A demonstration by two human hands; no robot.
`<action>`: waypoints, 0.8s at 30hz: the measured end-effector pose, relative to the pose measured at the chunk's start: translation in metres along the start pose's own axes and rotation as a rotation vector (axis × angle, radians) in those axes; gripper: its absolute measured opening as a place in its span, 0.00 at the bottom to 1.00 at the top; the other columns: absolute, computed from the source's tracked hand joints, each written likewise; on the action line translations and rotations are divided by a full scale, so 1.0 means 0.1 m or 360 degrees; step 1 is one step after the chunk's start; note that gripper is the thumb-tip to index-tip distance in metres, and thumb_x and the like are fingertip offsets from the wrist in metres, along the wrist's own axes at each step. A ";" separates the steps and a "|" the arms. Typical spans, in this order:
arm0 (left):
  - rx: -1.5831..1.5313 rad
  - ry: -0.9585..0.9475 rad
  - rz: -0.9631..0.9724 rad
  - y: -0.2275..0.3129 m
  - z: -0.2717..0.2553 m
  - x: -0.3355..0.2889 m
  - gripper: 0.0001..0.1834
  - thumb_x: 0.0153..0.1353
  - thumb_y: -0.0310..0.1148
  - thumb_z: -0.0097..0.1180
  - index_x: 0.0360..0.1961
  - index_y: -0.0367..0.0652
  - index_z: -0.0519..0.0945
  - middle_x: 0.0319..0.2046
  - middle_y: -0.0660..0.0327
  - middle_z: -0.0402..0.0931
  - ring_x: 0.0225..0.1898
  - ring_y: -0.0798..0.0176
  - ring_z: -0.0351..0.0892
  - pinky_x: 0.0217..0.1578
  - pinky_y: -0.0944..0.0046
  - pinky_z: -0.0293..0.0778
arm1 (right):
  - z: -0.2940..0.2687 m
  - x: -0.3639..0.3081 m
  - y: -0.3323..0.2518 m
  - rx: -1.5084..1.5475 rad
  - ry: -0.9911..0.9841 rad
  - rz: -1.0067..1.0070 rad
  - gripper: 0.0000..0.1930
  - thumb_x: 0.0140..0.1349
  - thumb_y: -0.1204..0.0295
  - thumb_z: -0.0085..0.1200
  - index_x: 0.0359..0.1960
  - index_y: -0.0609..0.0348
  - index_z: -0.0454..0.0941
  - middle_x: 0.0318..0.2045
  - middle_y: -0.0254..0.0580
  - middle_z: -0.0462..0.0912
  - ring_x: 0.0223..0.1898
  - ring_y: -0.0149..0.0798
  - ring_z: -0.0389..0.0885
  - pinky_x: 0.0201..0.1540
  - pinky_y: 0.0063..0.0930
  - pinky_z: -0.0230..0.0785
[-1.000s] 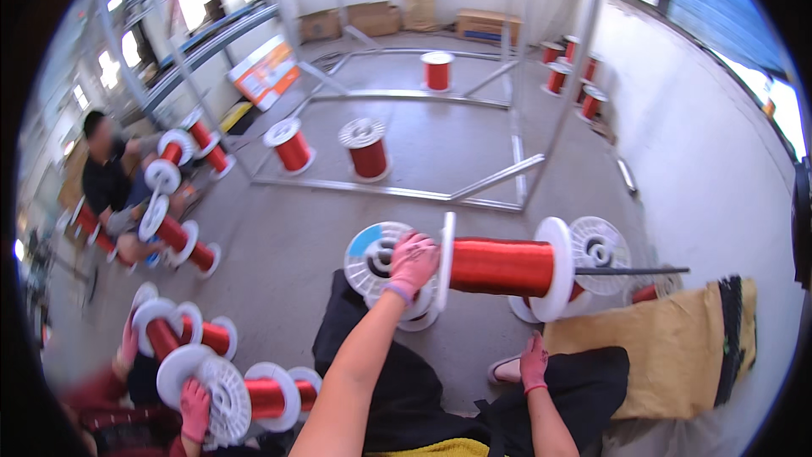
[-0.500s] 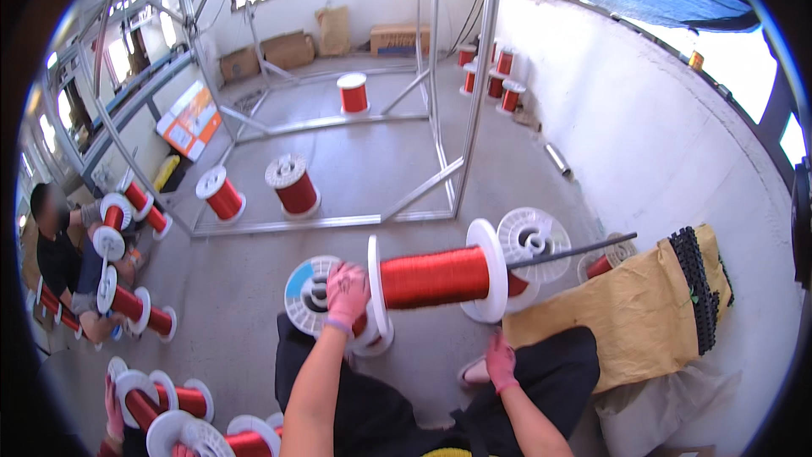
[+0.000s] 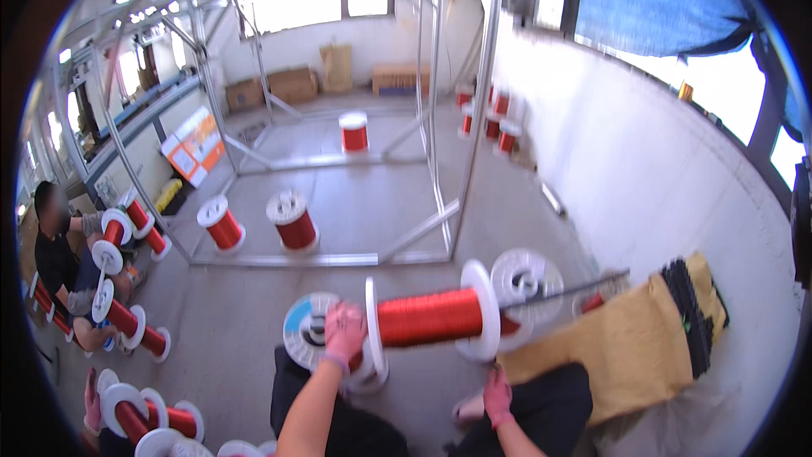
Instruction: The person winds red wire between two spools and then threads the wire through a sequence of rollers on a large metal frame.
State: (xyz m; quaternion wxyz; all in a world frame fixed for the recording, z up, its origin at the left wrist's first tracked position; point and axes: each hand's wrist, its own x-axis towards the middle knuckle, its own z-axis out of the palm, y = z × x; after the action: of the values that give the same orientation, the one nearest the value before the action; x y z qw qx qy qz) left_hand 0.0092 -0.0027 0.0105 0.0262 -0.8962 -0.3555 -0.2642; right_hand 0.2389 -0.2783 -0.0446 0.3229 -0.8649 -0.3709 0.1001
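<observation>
Left grip (image 3: 345, 328) clamped on white-flanged spool (image 3: 431, 317) of copper-red wire — right grip (image 3: 497, 393) seemingly loose, empty.

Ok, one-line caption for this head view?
Left hand grips a red-wire spool on a rod; right hand rests low.

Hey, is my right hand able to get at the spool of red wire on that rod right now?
Probably yes. The right hand is low beside the knee, holding nothing, with open air between it and the spool just above. The left hand grips only the spool's left flange, so the right flange is free.
</observation>
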 end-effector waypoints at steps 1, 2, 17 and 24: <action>0.0083 -0.0048 0.0013 0.00 0.00 -0.01 0.12 0.57 0.38 0.53 0.24 0.44 0.84 0.32 0.62 0.83 0.45 0.60 0.78 0.59 0.56 0.63 | -0.04 0.13 -0.01 0.0489 0.0340 0.0033 0.19 0.70 0.67 0.40 0.60 0.62 0.69 0.57 0.56 0.73 0.59 0.56 0.71 0.62 0.41 0.63; 0.0003 -0.0024 -0.0024 0.00 0.00 0.01 0.12 0.57 0.38 0.52 0.24 0.45 0.84 0.32 0.62 0.83 0.46 0.60 0.78 0.59 0.56 0.63 | -0.15 0.31 -0.09 0.0551 0.0381 -0.0164 0.20 0.70 0.67 0.42 0.60 0.63 0.68 0.57 0.56 0.74 0.59 0.55 0.72 0.62 0.40 0.63; 0.0102 -0.0296 -0.0038 -0.02 -0.01 0.03 0.15 0.60 0.40 0.50 0.28 0.45 0.84 0.34 0.61 0.83 0.46 0.59 0.78 0.58 0.56 0.63 | -0.37 0.38 -0.40 0.1192 0.0436 -0.0306 0.22 0.71 0.62 0.43 0.59 0.65 0.69 0.55 0.58 0.76 0.59 0.55 0.73 0.63 0.36 0.62; 0.0027 -0.0072 -0.0025 0.01 -0.01 -0.06 0.18 0.62 0.41 0.47 0.25 0.45 0.85 0.32 0.64 0.83 0.45 0.61 0.78 0.58 0.56 0.63 | -0.29 0.52 -0.77 0.0523 0.0684 -0.0586 0.20 0.69 0.70 0.46 0.58 0.71 0.68 0.54 0.62 0.75 0.56 0.59 0.74 0.60 0.39 0.64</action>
State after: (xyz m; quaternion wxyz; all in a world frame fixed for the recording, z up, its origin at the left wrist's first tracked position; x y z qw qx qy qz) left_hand 0.0057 -0.0072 0.0085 0.0238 -0.8989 -0.3653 -0.2409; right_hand 0.2431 -0.2163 0.0299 0.5418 -0.7209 -0.4234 -0.0863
